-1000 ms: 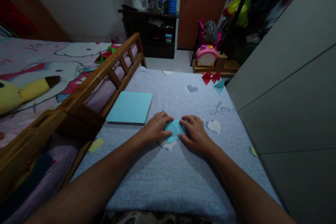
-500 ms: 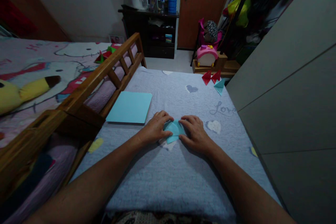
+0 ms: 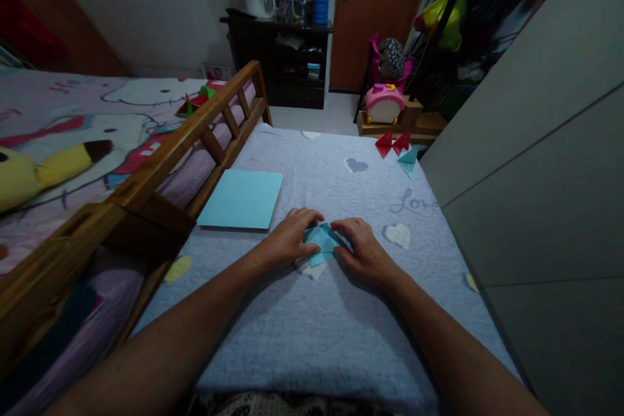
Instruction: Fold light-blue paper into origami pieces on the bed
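A small folded piece of light blue paper (image 3: 322,242) lies on the bed sheet between my hands. My left hand (image 3: 293,234) grips its left side, thumb at the near edge and fingers curled over the far edge. On the opposite side, my right hand (image 3: 363,248) pinches the right edge between thumb and fingers. A crease runs across the paper's lower part, above a flat strip. To the left lies a stack of square light blue paper (image 3: 241,199).
Two red folded paper pieces (image 3: 384,144) and a light blue folded piece (image 3: 407,161) sit at the far right corner. A wooden bed rail (image 3: 190,136) borders the left side; a pale cabinet (image 3: 536,162) stands on the right.
My right hand's fingers have shifted slightly, and the right side of the folded paper now looks narrower, drawn inward. My left hand stays nearly still.
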`<state>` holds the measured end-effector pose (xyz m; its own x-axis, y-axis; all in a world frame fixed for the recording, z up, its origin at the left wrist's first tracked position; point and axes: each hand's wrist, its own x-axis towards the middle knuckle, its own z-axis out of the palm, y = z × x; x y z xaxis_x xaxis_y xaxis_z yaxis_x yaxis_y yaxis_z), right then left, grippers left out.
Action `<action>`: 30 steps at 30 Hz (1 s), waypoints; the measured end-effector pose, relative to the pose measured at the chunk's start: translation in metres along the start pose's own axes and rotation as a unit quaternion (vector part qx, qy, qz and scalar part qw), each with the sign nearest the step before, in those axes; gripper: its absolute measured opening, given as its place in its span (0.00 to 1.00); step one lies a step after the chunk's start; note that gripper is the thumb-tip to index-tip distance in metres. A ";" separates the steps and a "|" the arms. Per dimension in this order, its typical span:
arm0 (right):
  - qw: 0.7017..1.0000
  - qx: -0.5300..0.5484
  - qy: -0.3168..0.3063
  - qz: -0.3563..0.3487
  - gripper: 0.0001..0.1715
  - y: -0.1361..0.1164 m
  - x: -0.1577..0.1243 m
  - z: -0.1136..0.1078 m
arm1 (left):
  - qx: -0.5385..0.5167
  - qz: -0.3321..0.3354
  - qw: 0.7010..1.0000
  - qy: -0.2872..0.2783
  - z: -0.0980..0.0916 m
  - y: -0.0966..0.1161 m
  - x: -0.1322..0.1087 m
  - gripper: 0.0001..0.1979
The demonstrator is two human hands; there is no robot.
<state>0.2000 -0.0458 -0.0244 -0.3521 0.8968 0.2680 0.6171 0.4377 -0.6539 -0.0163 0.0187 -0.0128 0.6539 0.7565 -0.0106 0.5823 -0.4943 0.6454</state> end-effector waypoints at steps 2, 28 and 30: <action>1.000 0.015 0.006 -0.007 0.21 0.000 0.000 0.000 | 0.004 0.002 1.000 -0.003 0.000 0.000 0.000 0.23; 0.986 0.133 0.030 0.092 0.16 0.000 0.000 -0.001 | -0.196 -0.017 0.980 -0.008 -0.002 -0.004 -0.002 0.22; 0.975 0.187 0.028 0.114 0.15 -0.001 0.000 -0.003 | -0.263 -0.033 0.964 -0.022 -0.001 -0.004 -0.002 0.18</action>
<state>0.2010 -0.0458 -0.0215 -0.1903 0.9747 0.1175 0.3714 0.1823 -0.9104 -0.0203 0.0194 -0.0143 0.6504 0.7543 -0.0900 0.3062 -0.1518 0.9398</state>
